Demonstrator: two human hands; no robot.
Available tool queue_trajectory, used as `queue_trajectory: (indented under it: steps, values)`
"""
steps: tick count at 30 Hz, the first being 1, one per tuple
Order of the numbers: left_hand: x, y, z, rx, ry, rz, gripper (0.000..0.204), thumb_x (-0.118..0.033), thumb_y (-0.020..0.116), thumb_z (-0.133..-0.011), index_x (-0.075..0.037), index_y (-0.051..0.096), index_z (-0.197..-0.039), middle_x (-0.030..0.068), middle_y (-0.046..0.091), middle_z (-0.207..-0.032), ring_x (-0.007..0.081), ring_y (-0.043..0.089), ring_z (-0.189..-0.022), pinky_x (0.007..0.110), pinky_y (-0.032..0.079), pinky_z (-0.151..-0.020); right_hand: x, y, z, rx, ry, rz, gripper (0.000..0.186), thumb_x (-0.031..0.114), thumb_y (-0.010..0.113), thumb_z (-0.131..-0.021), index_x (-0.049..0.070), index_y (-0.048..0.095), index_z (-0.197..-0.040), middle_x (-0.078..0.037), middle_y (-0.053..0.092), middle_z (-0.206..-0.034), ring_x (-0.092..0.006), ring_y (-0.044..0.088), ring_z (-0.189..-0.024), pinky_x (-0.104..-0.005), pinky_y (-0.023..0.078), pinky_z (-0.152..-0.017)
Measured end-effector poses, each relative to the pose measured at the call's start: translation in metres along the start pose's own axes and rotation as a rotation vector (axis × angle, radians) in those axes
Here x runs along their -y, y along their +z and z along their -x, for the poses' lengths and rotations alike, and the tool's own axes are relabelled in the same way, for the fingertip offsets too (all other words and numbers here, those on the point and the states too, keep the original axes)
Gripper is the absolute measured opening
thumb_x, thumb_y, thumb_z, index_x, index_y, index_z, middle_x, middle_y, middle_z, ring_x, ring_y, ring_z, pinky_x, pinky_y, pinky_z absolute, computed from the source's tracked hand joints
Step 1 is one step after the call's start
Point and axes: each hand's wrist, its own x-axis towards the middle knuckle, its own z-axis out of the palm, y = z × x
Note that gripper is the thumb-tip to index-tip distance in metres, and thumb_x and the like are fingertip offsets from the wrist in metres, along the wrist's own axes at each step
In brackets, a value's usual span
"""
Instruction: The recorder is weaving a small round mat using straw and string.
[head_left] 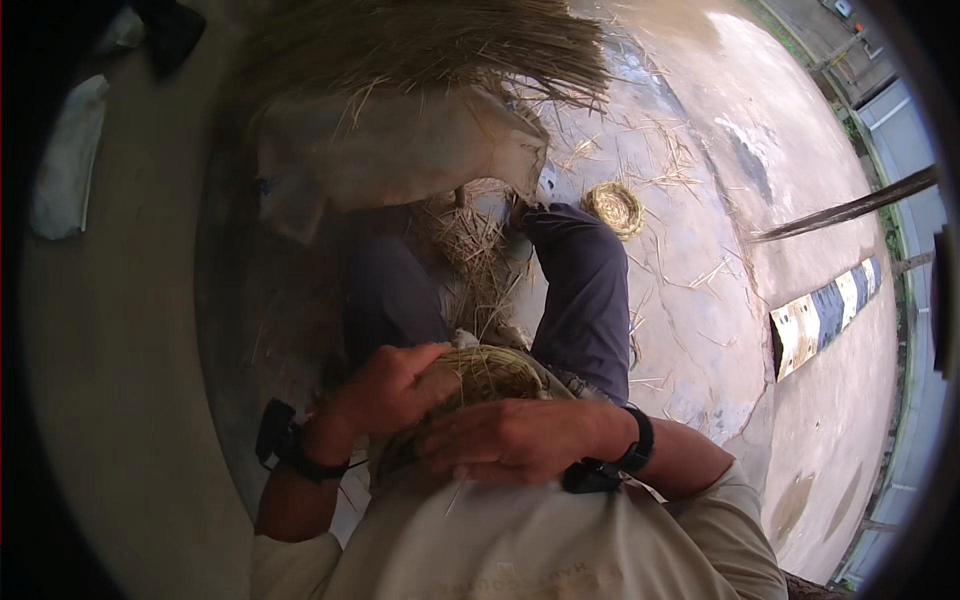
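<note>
In my lap rests a round basket of coiled straw (505, 372), tilted, its hollow partly covered by my hands. My left hand (395, 390) is closed on the basket's left rim, thumb and fingers bent over the coil. Across the basket's near side lies my right hand (520, 437), its fingers curled against the straw wall. A thin pale strand (457, 495) sticks out below the right fingers; its other end is hidden. Both wrists wear dark straps with small black devices.
Beyond my knees a large bundle of dry straw (440, 45) lies over a pale sack (400, 150). Loose straw (475, 240) gathers between my legs. A small coiled straw basket (613, 210) sits right of my knee. Farther right are a wooden pole (845, 205) and a striped block (825, 315).
</note>
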Motion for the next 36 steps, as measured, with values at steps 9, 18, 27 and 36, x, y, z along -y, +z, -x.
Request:
queue_trajectory:
  steps: [9, 18, 27, 36]
  values:
    - [0.029, -0.004, 0.009, -0.242, -0.127, -0.076, 0.031, -0.023, 0.068, -0.099, 0.003, 0.059, -0.085, 0.0186, 0.058, -0.065, 0.0036, 0.047, -0.072, 0.038, 0.047, -0.056, 0.046, -0.065, 0.1, -0.541, 0.506, 0.099, 0.027, -0.001, 0.061, -0.098, -0.001, 0.07, -0.124, -0.018, 0.067, -0.135, -0.0258, 0.065, -0.121, -0.039, 0.054, -0.102]
    - [0.05, -0.048, 0.018, -0.554, -0.075, -0.216, 0.031, -0.022, 0.065, -0.101, 0.001, 0.054, -0.083, 0.0097, 0.048, -0.062, 0.0046, 0.045, -0.068, 0.035, 0.042, -0.053, 0.1, -0.092, 0.235, -1.507, 0.861, 0.351, 0.029, 0.015, 0.056, -0.108, -0.001, 0.068, -0.128, 0.001, 0.066, -0.084, 0.001, 0.038, -0.05, -0.0187, 0.027, -0.043]
    - [0.034, -0.041, 0.025, -0.548, -0.139, -0.179, 0.028, -0.023, 0.064, -0.102, 0.002, 0.059, -0.088, 0.0142, 0.06, -0.067, 0.0085, 0.051, -0.068, 0.036, 0.046, -0.058, 0.067, -0.051, 0.12, -0.744, 0.545, 0.309, 0.027, -0.005, 0.058, -0.095, -0.001, 0.07, -0.119, -0.003, 0.065, -0.08, -0.0104, 0.053, -0.061, -0.0286, 0.05, -0.061]
    - [0.084, -0.133, 0.095, -0.836, -0.29, -0.474, 0.031, -0.024, 0.063, -0.102, 0.005, 0.057, -0.09, 0.0198, 0.058, -0.069, 0.0096, 0.045, -0.07, 0.04, 0.046, -0.06, 0.128, -0.147, 0.427, -1.474, 1.15, 0.722, 0.028, 0.024, 0.059, -0.105, 0.001, 0.071, -0.113, -0.001, 0.055, -0.073, -0.0117, 0.05, -0.068, -0.0295, 0.04, -0.061]
